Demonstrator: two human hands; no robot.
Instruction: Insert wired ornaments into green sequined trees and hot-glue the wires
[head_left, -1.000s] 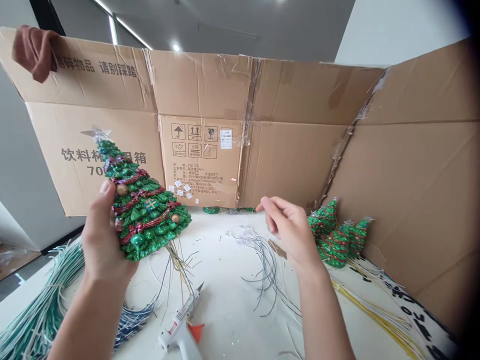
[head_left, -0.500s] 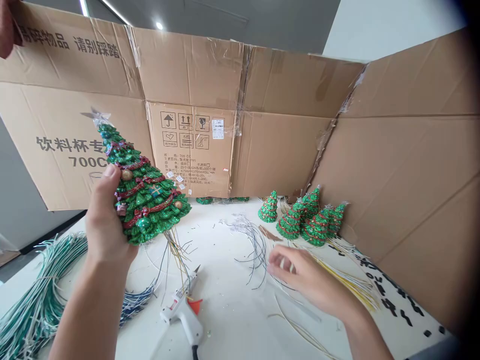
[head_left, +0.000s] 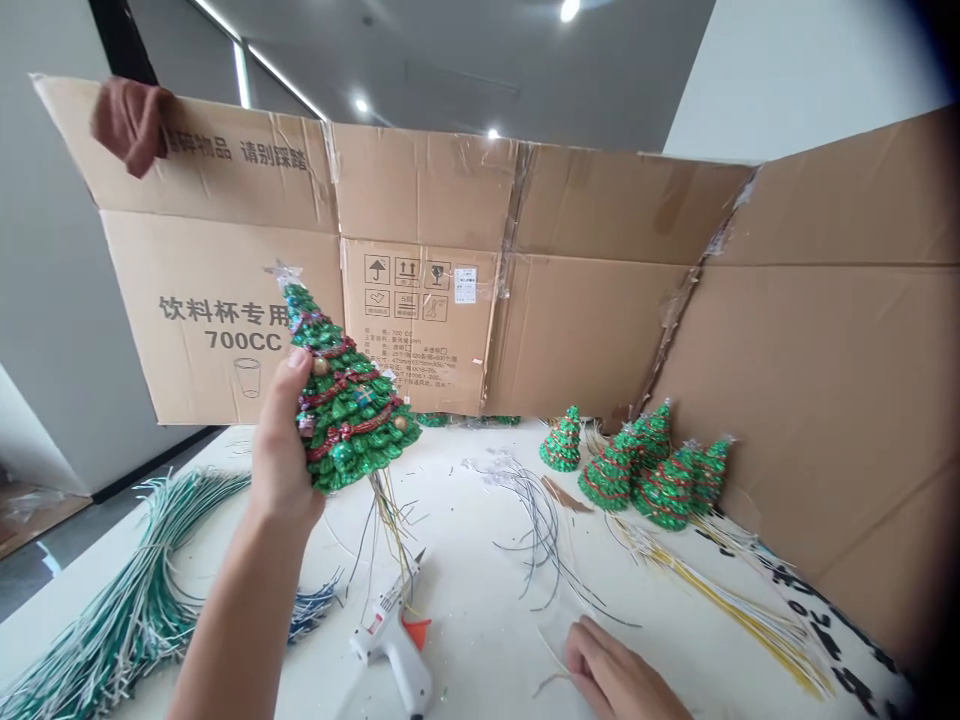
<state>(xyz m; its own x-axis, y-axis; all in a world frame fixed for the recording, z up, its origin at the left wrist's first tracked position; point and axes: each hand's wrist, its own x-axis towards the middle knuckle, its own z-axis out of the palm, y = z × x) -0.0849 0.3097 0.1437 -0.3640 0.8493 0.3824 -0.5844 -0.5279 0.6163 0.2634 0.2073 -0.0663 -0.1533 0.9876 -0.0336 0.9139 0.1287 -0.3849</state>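
Observation:
My left hand is closed round a glittery green Christmas tree ornament with red garlands and a clear star on top, held up above the white table. Thin wires hang from the ornament's base. My right hand lies low on the table at the bottom edge, fingers curled over a thin pale wire; whether it grips the wire is unclear. A white glue gun with an orange nozzle lies between my arms.
Several small green tree ornaments stand at the back right. A cardboard screen walls the back and right. Green and white wire bundles lie left, yellow wires right, loose grey wires in the middle. Brown cloth hangs on the cardboard's top corner.
My right hand dropped from chest height to the table and drew back toward me. My left hand kept hold of the tree ornament. The view shifted left.

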